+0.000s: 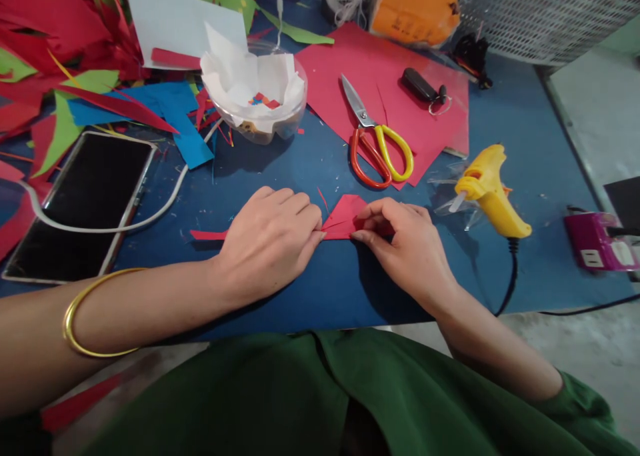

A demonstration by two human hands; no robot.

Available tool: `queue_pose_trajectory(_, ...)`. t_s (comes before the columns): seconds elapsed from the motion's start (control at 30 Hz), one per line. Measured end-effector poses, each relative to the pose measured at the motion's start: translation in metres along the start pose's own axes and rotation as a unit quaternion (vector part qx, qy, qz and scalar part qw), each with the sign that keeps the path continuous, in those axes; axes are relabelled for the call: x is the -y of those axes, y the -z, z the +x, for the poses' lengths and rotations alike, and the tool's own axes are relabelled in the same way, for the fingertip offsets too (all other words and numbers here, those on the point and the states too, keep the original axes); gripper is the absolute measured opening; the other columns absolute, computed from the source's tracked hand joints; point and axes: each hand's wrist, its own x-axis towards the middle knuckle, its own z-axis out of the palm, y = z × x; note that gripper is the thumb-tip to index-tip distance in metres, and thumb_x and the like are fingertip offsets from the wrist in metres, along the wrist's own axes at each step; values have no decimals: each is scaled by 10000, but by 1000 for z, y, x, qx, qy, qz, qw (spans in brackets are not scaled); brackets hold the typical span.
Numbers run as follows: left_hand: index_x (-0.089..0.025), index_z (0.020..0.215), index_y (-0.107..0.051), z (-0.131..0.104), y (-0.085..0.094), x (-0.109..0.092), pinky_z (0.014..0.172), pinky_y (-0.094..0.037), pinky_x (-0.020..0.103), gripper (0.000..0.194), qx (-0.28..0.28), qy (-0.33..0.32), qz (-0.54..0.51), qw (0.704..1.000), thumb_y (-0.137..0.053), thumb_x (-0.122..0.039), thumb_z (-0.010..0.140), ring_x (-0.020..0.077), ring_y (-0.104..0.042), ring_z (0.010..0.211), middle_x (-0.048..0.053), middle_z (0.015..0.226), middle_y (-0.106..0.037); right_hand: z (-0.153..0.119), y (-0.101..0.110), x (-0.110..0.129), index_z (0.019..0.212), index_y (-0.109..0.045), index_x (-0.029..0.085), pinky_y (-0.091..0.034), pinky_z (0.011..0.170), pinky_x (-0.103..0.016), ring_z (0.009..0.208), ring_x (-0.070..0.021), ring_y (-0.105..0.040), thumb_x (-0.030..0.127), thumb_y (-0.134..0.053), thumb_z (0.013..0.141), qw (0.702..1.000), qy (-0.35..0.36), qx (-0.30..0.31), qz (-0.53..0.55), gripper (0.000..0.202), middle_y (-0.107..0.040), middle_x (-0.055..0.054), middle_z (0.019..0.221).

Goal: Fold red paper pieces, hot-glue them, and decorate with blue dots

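A piece of red paper (345, 214) lies folded on the blue table near its front edge, with a narrow strip reaching out to the left. My left hand (273, 239) rests over that strip, fingers curled, thumb and forefinger closed on the paper. On the other side, my right hand (405, 243) pinches the paper's right end between thumb and fingers. The part under my left palm is hidden. Just beyond the hands lie scissors (373, 133) with one red and one yellow handle, their blades apart.
Right of my hands lies a yellow glue gun (490, 189) with a black cord. Red sheets (325, 69) spread behind the scissors. A paper-lined plastic bowl (270, 126) holds small coloured bits. At left are a phone (80, 203), a white cable (170, 203) and heaped paper scraps (90, 36).
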Motion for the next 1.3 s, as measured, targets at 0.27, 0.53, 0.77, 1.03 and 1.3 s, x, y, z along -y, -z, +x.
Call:
queue_pose_trajectory(0.27, -173, 860, -634, 1, 1, -4, 673, -420, 388, 167, -11, -39, 31, 999, -507, -224, 957, 233, -601, 750, 52, 812, -653, 1, 0, 0, 882, -617, 240, -385, 853, -402, 755, -186, -660, 243, -675, 873, 1000, 4, -6, -12, 59, -741, 23, 778)
queue_pose_trajectory(0.53, -90, 1069, -663, 2, -5, -8, 654, -461, 335, 289, 10, -202, 51, 978, -398, -56, 960, 217, -622, 805, 94, 964, -706, 1, 3, -1, 869, -641, 231, -393, 869, -395, 743, -175, -666, 230, -708, 842, 1000, -1, -7, -1, 71, -745, 30, 764)
queue_pose_trajectory(0.77, -82, 1044, -682, 1, -3, -9, 655, -441, 344, 307, -32, -242, 94, 965, -393, -51, 944, 200, -613, 765, 104, 968, -703, -5, 9, -7, 913, -663, 231, -407, 875, -395, 785, -176, -671, 190, -694, 836, 999, -40, -4, 37, 93, -745, 29, 809)
queue_pose_trajectory(1.03, -89, 1070, -689, 2, -5, -13, 723, -417, 380, 311, -42, -244, 85, 965, -428, -232, 977, 206, -582, 771, 102, 1009, -694, -2, 8, -8, 886, -640, 221, -374, 943, -410, 749, -170, -653, 178, -651, 857, 1000, 2, 5, -19, 53, -729, 30, 763)
queue_pose_trajectory(1.3, -133, 1038, -715, 3, -7, -17, 924, -378, 430, 377, -7, -245, 88, 966, -364, -264, 1005, 217, -559, 817, 87, 1078, -671, -5, 11, -13, 947, -657, 233, -406, 889, -415, 797, -195, -665, 201, -629, 872, 1000, -14, 5, 0, 86, -734, 11, 802)
